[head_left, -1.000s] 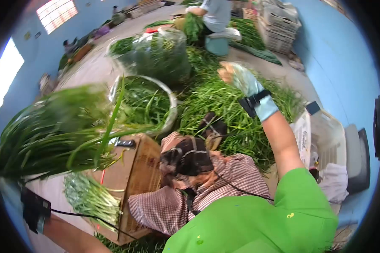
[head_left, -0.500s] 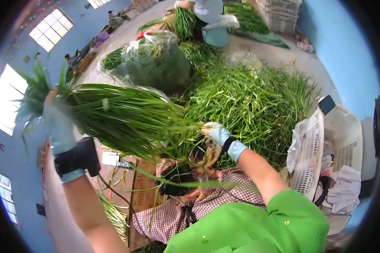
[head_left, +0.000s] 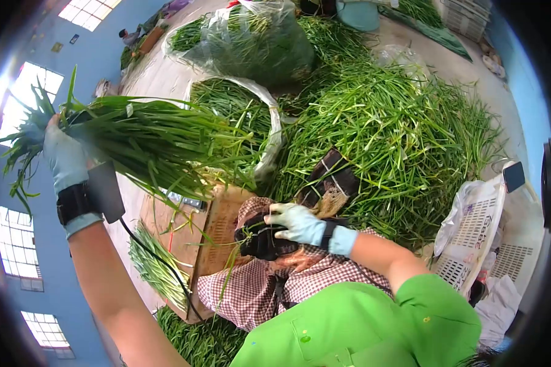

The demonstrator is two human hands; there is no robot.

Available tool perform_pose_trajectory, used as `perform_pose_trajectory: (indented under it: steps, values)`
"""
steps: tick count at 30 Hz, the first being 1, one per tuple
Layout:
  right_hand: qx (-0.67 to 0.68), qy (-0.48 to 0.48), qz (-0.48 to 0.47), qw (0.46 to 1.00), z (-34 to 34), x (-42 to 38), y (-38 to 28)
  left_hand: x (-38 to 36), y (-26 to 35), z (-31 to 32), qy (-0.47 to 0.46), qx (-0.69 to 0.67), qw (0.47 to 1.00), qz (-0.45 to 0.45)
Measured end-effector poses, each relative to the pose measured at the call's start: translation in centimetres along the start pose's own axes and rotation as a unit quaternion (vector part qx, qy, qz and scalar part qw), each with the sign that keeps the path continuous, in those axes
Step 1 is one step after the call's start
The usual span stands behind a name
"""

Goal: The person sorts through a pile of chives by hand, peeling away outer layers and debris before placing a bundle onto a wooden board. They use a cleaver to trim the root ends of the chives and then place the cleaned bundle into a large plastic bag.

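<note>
My left hand (head_left: 65, 153), in a light blue glove, is closed round a large bunch of chives (head_left: 159, 131), held up at the left. Its leafy tips stick out past the hand, while the stalk ends fan out to the right. My right hand (head_left: 299, 225), gloved too, is over my lap with its fingers apart, right at a dark wrapped item (head_left: 264, 240) there. A thin green strand passes close to these fingertips. Both wrists wear black straps, and a dark flat device (head_left: 106, 191) is fixed at the left one.
A big heap of loose chives (head_left: 379, 134) lies before me, with a filled clear plastic bag (head_left: 251, 52) behind it. Trimmed chives (head_left: 156, 260) lie on a wooden board (head_left: 171, 229) at my left. White plastic baskets (head_left: 471, 238) stand at the right, a phone-like device (head_left: 513, 176) on one rim.
My right hand has left the stalk ends of the bunch and come down to my lap, its fingers opening. The left hand still holds the bunch; the view has tilted down.
</note>
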State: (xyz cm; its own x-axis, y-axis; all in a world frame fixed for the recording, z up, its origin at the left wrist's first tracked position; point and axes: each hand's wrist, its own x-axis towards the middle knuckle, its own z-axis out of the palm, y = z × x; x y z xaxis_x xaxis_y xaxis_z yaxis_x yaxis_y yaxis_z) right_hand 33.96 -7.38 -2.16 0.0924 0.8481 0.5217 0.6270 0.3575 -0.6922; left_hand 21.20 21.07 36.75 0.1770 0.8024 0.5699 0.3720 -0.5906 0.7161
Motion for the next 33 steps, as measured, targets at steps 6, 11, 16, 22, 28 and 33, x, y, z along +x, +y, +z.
perform_pose_trajectory:
  steps: [6, 11, 16, 22, 28, 33]
  values:
    - [0.361, 0.142, 0.307, 0.869, -3.8, 2.2, 1.1, -0.2, -0.6, -1.7, 0.021, 0.272, 0.947, 0.170]
    - [0.616, 0.238, 0.178, 0.730, -17.4, 3.7, -4.8, 3.2, -2.8, -2.7, 0.038, 0.220, 0.945, 0.238]
    - [0.512, 0.086, 0.061, 0.852, -18.9, 7.5, -14.6, 0.8, 0.3, -3.3, 0.086, 0.225, 0.927, 0.289]
    - [0.579, -0.252, 0.037, 0.774, -4.9, 7.3, -17.8, -6.5, 7.9, -2.2, 0.106, -0.125, 0.985, 0.047]
    - [0.787, -0.063, 0.151, 0.595, -4.6, 7.4, -5.7, -11.5, 1.0, -3.1, 0.012, -0.220, 0.974, -0.054]
    - [0.440, -0.023, 0.256, 0.860, -11.3, 4.4, 0.0, -28.0, -10.1, -1.0, -0.005, 0.198, 0.976, -0.090]
